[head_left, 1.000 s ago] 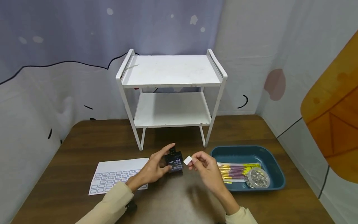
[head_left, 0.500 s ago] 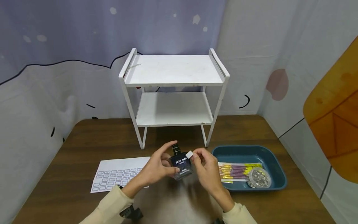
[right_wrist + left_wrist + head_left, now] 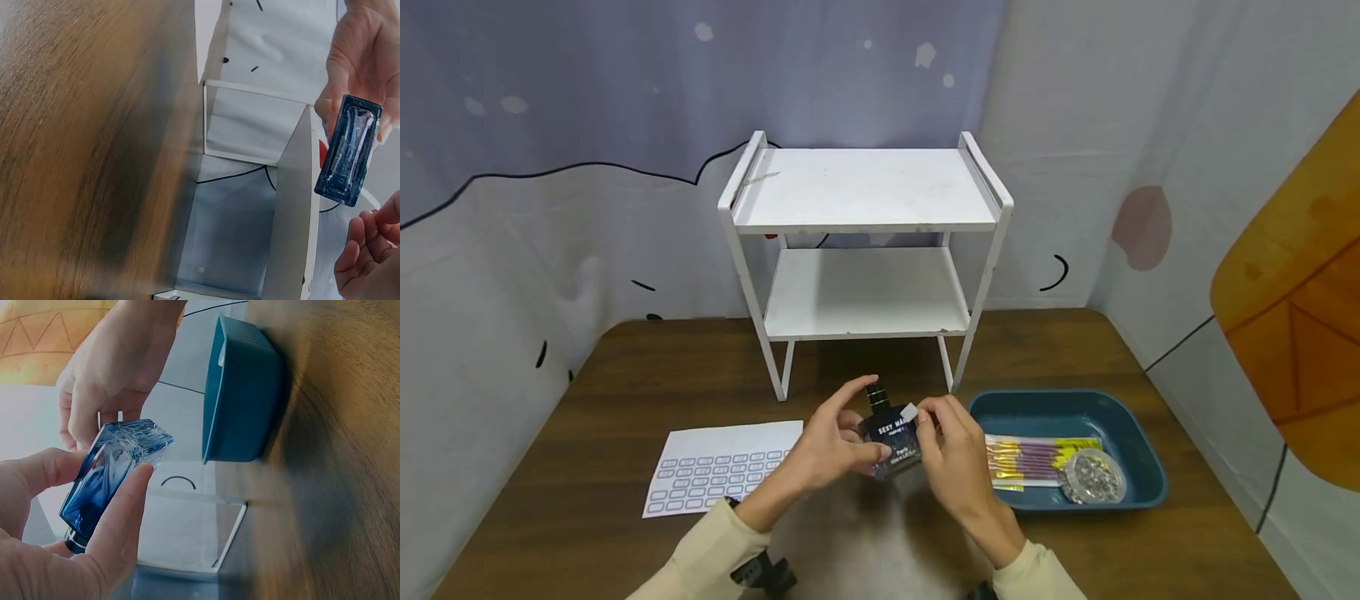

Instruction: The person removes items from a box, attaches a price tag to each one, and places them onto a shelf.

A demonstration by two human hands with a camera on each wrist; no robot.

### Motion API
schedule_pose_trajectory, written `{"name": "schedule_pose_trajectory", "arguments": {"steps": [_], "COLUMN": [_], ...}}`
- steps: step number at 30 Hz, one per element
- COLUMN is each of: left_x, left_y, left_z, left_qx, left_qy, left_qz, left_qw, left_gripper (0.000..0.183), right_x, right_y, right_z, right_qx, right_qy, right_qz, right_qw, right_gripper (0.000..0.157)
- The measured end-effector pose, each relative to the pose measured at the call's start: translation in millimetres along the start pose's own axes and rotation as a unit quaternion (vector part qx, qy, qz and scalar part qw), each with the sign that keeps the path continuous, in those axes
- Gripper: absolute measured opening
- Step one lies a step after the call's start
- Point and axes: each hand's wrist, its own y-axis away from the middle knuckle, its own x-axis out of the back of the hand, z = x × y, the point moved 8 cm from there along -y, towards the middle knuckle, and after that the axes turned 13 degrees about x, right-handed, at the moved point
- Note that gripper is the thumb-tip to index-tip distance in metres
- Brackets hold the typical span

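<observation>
My left hand (image 3: 835, 437) grips a dark perfume bottle (image 3: 891, 437) by its sides, with a finger up at the black cap (image 3: 877, 395). White lettering on the bottle's front faces up toward me. In the left wrist view the bottle (image 3: 103, 472) has blue, clear glass and is held above the table. Between the thumb and fingertips of my right hand (image 3: 958, 462) is pinched a small white sticker (image 3: 909, 412), which overlaps the bottle's upper right corner. The right wrist view shows the bottle's glass base (image 3: 350, 150), with the right fingers beside it; the sticker is hidden there.
A sheet of blue-framed labels (image 3: 722, 467) lies on the table at the left. On the right, a teal tray (image 3: 1142, 492) holds a packet of purple and yellow sticks (image 3: 1026, 458) and a round clear tub (image 3: 1093, 477). A white two-tier shelf (image 3: 865, 325) stands behind.
The left hand has raised the bottle and turned its lettered front upward, moving it slightly right. The sticker in the right hand has come from beside the bottle to its upper right corner.
</observation>
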Motion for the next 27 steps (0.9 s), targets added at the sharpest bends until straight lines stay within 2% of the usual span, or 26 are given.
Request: {"name": "schedule_pose_trajectory", "arguments": {"steps": [5, 9, 13, 16, 22, 27], "left_x": [-1.4, -1.2, -1.2, -2.3, -4.4, -3.1], "left_y": [-0.8, -1.5, -2.2, -3.0, -4.4, -5.6], "left_z": [0.1, 0.1, -0.9, -1.6, -1.6, -2.0], "left_qx": [0.002, 0.008, 0.019, 0.029, 0.043, 0.046], "left_qy": [0.008, 0.011, 0.026, 0.040, 0.048, 0.047], "left_qz": [0.004, 0.017, 0.024, 0.024, 0.022, 0.030], "left_qw": [1.0000, 0.9998, 0.9992, 0.9985, 0.9977, 0.9974], "left_gripper": [0.090, 0.090, 0.090, 0.090, 0.090, 0.089], "right_x": [-2.9, 0.9, 6.8, 6.1, -1.0, -4.6], "right_y": [0.6, -3.1, -6.5, -7.4, -5.8, -3.0], "right_z": [-6.1, -3.9, 1.2, 2.9, -0.3, -6.4], "right_qx": [0.048, 0.048, 0.047, 0.056, 0.065, 0.067], "right_qy": [0.014, 0.027, 0.063, 0.080, 0.069, 0.053], "right_qz": [-0.010, 0.005, 0.028, 0.026, 0.000, -0.006], "right_qw": [0.999, 0.998, 0.997, 0.995, 0.995, 0.996], "right_gripper": [0.007, 0.006, 0.005, 0.005, 0.007, 0.006]}}
